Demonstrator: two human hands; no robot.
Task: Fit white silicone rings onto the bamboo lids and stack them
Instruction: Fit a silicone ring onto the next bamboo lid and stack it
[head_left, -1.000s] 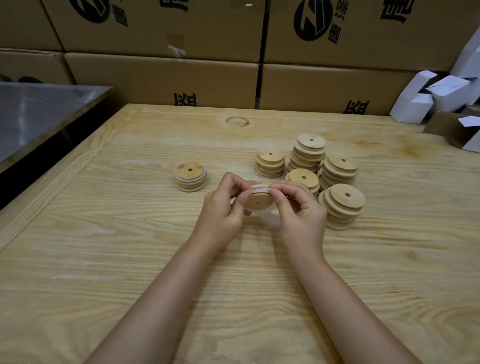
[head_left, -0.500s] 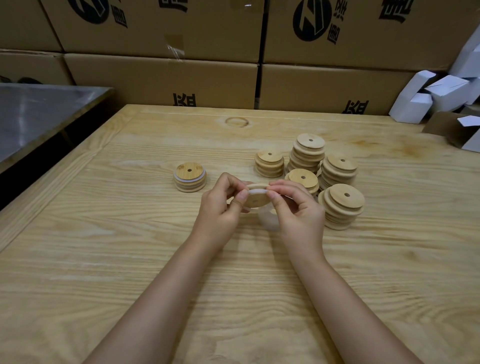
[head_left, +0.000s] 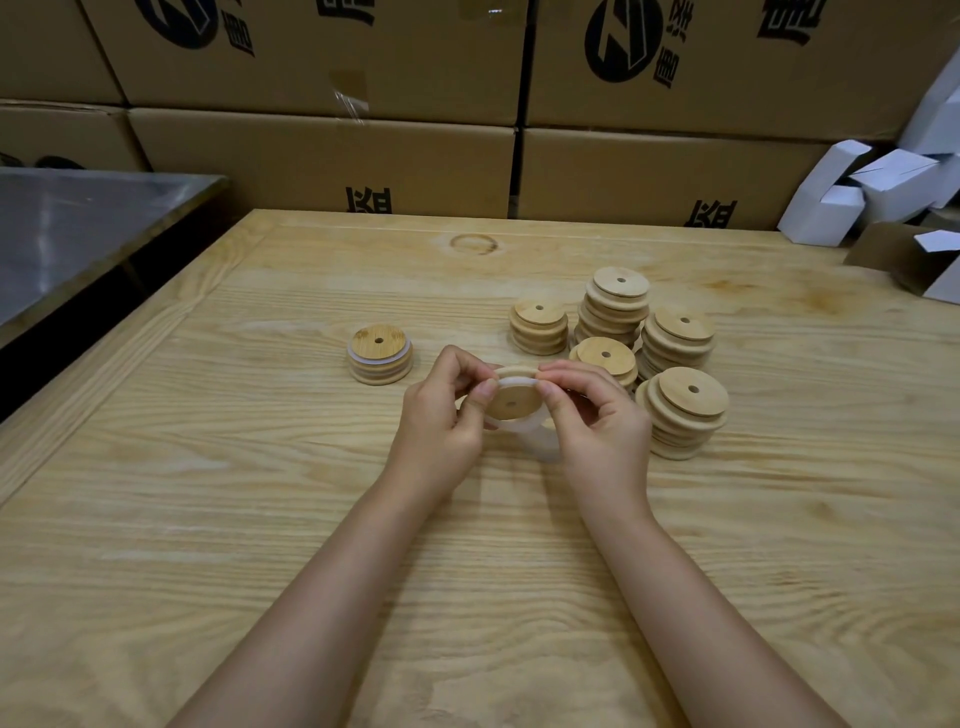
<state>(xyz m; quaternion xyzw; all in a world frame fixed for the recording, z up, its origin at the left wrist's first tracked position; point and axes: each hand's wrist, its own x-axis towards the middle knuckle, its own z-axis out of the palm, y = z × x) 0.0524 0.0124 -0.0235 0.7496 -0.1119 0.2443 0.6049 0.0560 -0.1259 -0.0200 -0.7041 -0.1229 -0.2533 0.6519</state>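
Work piece: bamboo lid (head_left: 511, 402), held up off the wooden table (head_left: 208, 519) near its middle, between both hands. The lid is tilted, with its stepped face and centre hole turned toward the camera. At its 9 o'clock is the left hand (head_left: 436, 421), at its 3 o'clock the right hand (head_left: 597, 421).

Both hands are closed on the work. Thumb and forefinger of each pinch the white silicone ring (head_left: 543, 447) against the lid's rim at about 11 and 1 o'clock. The ring lies along the lid's upper edge only. The rest hangs off as a loose loop toward 5 o'clock, below the lid and beside the right palm.

Both forearms enter from 6 o'clock and converge on the lid. The remaining fingers are curled behind it.

A short stack (head_left: 379, 356) sits at 10 o'clock from the held lid, well apart, with a white band under its top lid. Five stacks of bare lids (head_left: 683, 413) cluster from 12 to 3 o'clock, close together, the nearest just beside the right hand.

Hard to make out:
- The lid's far side and lower rim are covered by fingers.
- Whether the ring is seated at 7 o'clock cannot be told.
- The loop's pale, translucent edge blurs into the wood.
- The number of lids in each stack is not readable.

Cardboard boxes (head_left: 322, 156) line the table's 12 o'clock edge, cut off at the top.
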